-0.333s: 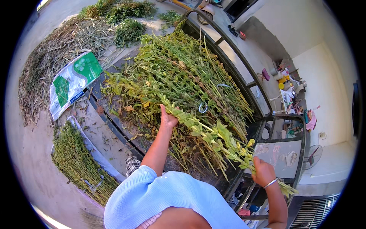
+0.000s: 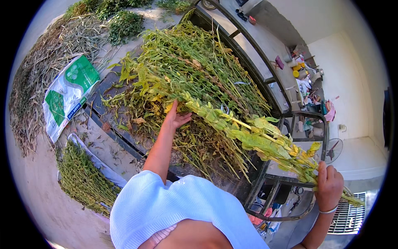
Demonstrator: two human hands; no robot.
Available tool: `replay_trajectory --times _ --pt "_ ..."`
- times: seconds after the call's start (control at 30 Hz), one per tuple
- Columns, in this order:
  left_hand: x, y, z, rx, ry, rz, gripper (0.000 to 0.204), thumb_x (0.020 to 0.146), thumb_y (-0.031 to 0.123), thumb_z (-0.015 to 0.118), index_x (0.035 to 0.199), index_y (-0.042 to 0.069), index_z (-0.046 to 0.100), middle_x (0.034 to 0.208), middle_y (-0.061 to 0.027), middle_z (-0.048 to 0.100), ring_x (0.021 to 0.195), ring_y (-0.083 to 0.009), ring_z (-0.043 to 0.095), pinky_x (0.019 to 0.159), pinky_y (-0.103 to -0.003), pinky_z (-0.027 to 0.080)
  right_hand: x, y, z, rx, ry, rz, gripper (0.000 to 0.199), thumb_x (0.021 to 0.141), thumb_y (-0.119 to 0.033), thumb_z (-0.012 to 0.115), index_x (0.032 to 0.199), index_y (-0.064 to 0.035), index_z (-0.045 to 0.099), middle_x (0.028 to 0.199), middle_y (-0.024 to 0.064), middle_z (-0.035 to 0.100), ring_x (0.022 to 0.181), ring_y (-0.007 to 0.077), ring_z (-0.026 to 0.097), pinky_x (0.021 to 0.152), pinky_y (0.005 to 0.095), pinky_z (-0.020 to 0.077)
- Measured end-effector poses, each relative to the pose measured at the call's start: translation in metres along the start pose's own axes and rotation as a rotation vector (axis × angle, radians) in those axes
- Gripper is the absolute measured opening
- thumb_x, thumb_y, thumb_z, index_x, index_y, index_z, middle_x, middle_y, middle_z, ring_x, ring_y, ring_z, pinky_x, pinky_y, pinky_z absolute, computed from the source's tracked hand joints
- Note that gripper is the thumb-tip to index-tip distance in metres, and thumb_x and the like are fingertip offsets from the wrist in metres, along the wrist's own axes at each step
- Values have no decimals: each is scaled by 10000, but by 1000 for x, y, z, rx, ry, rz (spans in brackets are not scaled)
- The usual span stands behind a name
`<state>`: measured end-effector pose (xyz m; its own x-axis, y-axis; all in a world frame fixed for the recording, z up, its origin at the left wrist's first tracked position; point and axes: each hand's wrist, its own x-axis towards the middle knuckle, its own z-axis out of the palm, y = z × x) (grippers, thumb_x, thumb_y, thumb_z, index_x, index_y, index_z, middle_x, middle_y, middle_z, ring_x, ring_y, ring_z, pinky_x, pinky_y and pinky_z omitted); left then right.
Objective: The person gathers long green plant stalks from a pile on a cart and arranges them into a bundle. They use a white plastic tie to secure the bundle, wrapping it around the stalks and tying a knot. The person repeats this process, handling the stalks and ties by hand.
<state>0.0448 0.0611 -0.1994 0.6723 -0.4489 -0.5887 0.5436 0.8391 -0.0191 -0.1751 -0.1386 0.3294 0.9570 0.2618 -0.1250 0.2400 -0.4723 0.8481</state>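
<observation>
A long bundle of sesame stalks (image 2: 253, 135), green and yellowing with leaves and pods, slants across the truck bed. My right hand (image 2: 328, 184), a bangle on its wrist, is closed round the bundle's lower end, and bare stems stick out beyond the fist. Under the bundle's other part, my left hand (image 2: 177, 117) is held open with its fingers spread; the thumb is up against the stalks. Behind them lies a big heap of cut stalks (image 2: 199, 70), tied in places with pale strips.
A dark metal rail (image 2: 253, 43) edges the bed on the far right. To the left are a white-green sack (image 2: 72, 93), dry straw (image 2: 37, 79) and a stalk bundle on a cloth (image 2: 83, 176). A fan (image 2: 333, 150) and clutter (image 2: 306, 89) stand along the wall.
My right hand has moved right and outward, drawing the bundle along. My left hand's fingers, earlier up against the stalks, are now loosened and spread. The view has shifted slightly.
</observation>
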Motion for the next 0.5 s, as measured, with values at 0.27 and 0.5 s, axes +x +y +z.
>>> replay_trajectory --times 0.27,0.5 --pt "12 36 26 652 15 182 861 832 109 622 1413 73 -12 1264 -222 409 1159 -316 471 812 -469 526 3 68 -107 -283 -53 92 518 682 96 570 1178 -12 467 867 138 501 758 292 525 637 369 439" --pt "6 44 40 1041 204 737 937 751 345 732 1360 -67 152 1050 -217 557 901 -271 580 696 -384 475 3 116 -109 -339 36 193 612 703 97 581 1275 -64 434 977 148 562 815 287 575 660 335 478"
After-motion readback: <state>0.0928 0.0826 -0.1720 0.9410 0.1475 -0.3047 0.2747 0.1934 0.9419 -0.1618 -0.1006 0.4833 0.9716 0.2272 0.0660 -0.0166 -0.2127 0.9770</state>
